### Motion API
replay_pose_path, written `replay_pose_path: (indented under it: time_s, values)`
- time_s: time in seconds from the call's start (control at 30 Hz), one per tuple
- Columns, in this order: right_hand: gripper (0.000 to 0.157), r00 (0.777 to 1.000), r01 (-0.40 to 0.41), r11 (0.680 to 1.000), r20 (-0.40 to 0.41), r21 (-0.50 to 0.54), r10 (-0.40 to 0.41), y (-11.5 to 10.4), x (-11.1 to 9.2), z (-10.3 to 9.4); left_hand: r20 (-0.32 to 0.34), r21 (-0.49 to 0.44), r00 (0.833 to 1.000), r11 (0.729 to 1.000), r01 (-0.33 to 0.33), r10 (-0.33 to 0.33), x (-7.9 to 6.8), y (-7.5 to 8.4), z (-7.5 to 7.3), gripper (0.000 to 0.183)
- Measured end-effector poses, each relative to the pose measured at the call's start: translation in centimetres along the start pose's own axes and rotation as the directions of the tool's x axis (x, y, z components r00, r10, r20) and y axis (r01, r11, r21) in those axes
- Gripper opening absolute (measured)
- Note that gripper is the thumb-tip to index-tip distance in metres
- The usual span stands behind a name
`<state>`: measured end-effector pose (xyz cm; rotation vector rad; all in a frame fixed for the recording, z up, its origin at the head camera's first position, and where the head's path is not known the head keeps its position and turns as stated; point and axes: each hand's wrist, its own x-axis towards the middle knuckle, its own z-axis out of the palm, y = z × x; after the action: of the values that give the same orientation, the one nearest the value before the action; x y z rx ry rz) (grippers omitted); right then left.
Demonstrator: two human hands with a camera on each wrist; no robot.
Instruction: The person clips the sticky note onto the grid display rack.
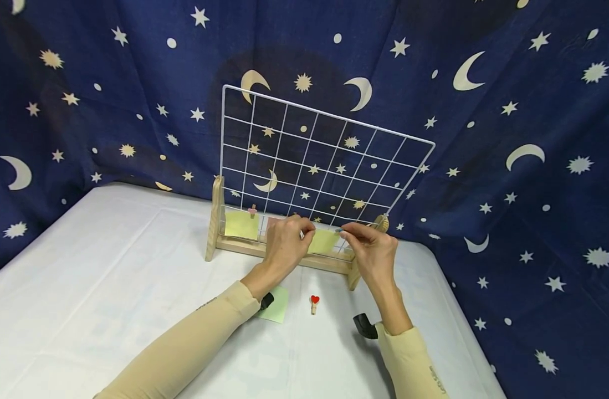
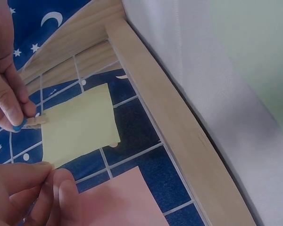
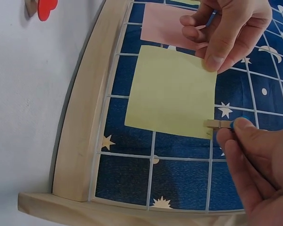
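My left hand (image 1: 286,241) pinches the top edge of a yellow sticky note (image 3: 172,94) near one corner, thumb and forefinger together. My right hand (image 1: 376,252) holds a small wooden clothespin (image 3: 219,124) with a blue decoration between thumb and fingers. The clothespin's tip overlaps the note's other top corner. Behind the note is a white wire grid (image 1: 317,112) standing upright in a wooden base (image 1: 329,263). A pink sticky note (image 2: 125,200) is on the grid beside my left hand, partly hidden by it in the head view.
Another yellow note (image 1: 241,225) hangs at the grid's left under a pink-topped clothespin (image 1: 252,211). On the white table (image 1: 109,266) lie a red heart clothespin (image 1: 313,305) and a green note (image 1: 280,306), partly under my left forearm. A starry blue cloth (image 1: 484,138) hangs behind.
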<state>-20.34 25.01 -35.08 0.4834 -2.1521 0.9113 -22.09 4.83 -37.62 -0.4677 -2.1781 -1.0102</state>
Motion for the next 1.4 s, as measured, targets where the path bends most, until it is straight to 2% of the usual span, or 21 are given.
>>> replay_pose_path:
  time_s: [0.37, 0.67, 0.97, 1.3, 1.4]
  values:
    - [0.013, 1.000, -0.004, 1.000, 0.015, -0.028, 0.004, 0.23, 0.04, 0.34, 0.009, -0.001, 1.000, 1.000, 0.000, 0.000, 0.02, -0.15, -0.01, 0.006]
    - [0.012, 1.000, -0.003, 1.000, 0.016, -0.020, 0.003, 0.39, 0.16, 0.26, 0.005, -0.048, 0.999, 0.998, 0.033, -0.033, 0.11, -0.14, -0.06, 0.006]
    - [0.014, 1.000, -0.017, 0.999, 0.024, -0.028, 0.017, 0.38, 0.09, 0.43, 0.009, -0.065, 0.999, 0.997, 0.040, -0.039, 0.10, -0.27, -0.05, 0.007]
    - [0.017, 0.999, -0.020, 1.000, 0.044, -0.004, 0.020, 0.26, 0.09, 0.72, 0.019, -0.055, 0.999, 0.998, 0.035, -0.034, 0.13, -0.33, -0.06, 0.008]
    - [0.017, 0.999, -0.006, 1.000, 0.049, -0.024, 0.008, 0.31, 0.07, 0.72, 0.019, -0.043, 0.999, 0.999, 0.028, -0.028, 0.15, -0.28, -0.12, 0.008]
